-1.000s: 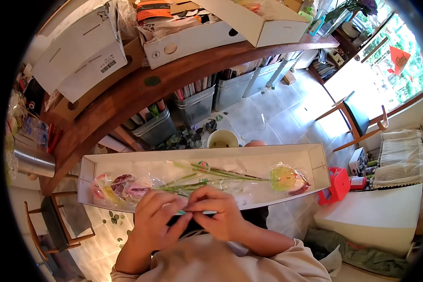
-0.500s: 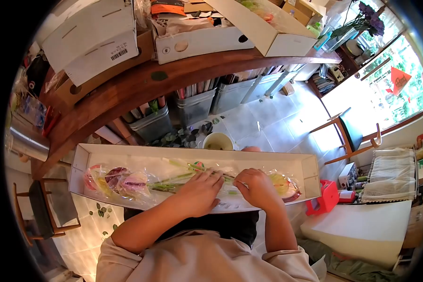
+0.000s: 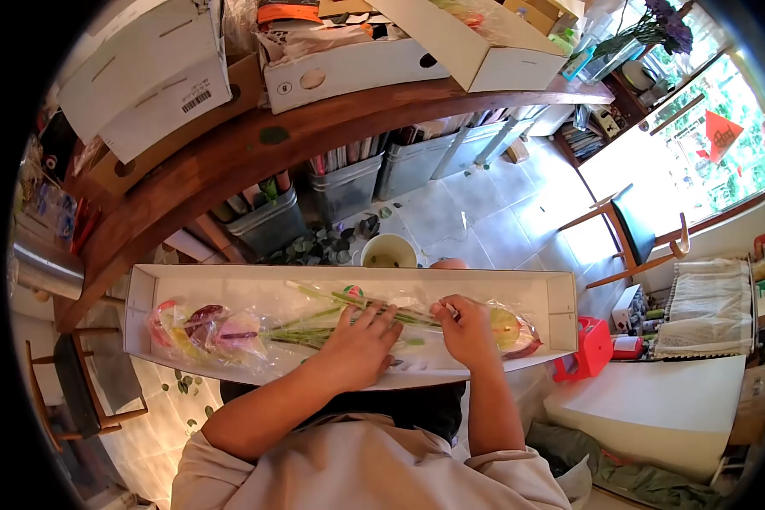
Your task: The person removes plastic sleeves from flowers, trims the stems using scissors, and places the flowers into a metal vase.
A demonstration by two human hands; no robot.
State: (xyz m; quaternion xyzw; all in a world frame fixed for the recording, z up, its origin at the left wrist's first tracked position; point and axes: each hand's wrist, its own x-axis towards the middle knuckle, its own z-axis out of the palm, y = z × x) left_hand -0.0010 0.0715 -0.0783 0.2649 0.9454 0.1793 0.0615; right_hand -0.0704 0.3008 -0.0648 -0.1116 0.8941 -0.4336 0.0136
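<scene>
A long white cardboard box [image 3: 191, 274] lies across my lap. At its left end are pink, dark red and lilac flowers [image 3: 229, 327] in clear plastic. Yellow-green and reddish blooms [image 3: 510, 327], wrapped likewise, sit at the right end. Long green stems [image 3: 297, 325] run along the middle. My left hand [image 3: 361, 344] rests over these stems with its fingers spread. Just right of it, my right hand [image 3: 467, 330] is closed in a pinch above the stem ends; what is between its fingertips is too small to make out.
Beyond the box stands a pale bucket [image 3: 388, 248], with loose leaves [image 3: 319, 246] on the tiled floor. A curved wooden counter [image 3: 331, 123] carries several cartons. Dark-seated chairs stand left and right. A red plastic stool [image 3: 585, 348] is close to the box's right end.
My right hand has lifted slightly and turned, its pinched fingers now pointing upward. My left hand has shifted slightly leftward and down, with its fingers more spread.
</scene>
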